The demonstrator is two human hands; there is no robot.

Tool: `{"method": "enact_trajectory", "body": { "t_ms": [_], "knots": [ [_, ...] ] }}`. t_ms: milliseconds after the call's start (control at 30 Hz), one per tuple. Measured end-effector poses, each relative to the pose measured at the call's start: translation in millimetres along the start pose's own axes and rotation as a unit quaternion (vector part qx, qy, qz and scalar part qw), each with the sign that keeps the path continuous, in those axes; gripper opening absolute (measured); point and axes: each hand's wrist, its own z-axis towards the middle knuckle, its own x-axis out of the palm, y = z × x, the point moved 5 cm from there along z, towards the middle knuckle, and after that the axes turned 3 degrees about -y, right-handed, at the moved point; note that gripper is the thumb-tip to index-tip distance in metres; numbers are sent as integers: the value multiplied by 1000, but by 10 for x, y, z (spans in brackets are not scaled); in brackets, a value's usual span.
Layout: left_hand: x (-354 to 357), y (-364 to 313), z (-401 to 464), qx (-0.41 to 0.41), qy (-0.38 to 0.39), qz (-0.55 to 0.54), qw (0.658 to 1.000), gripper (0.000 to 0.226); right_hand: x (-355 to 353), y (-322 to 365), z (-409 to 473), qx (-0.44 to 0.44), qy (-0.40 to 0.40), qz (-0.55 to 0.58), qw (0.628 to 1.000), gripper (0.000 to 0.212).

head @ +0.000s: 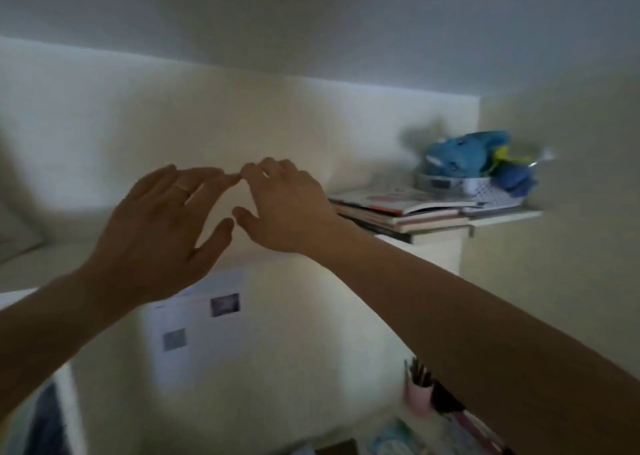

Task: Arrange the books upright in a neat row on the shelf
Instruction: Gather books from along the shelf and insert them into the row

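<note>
We find the left hand (pixel 162 226) and right hand (pixel 280 209) raised before the wall, fingers loosely spread, holding nothing. The books (pixel 401 209) lie flat in a stack on the high shelf (pixel 502 217), right of both hands. Risk, in our judgement: pulling the stack could topple the blue plush toy (pixel 467 157) and basket (pixel 440 181) resting on it. A pen cup (pixel 419 392) stands below.

Left hand (pixel 162 226) and right hand (pixel 284 209) raised, empty, fingertips nearly meeting.
</note>
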Motion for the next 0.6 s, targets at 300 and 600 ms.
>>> {"method": "enact_trajectory", "body": {
  "t_ms": [300,600],
  "knots": [
    [914,-1605,1106,-29,58,-127,990,95,-474,-2255,-773,191,-14,2,981,43],
    [1515,-2094,1435,-130,145,-217,957,83,22,-3561,-980,373,110,101,916,57]
  ]
}}
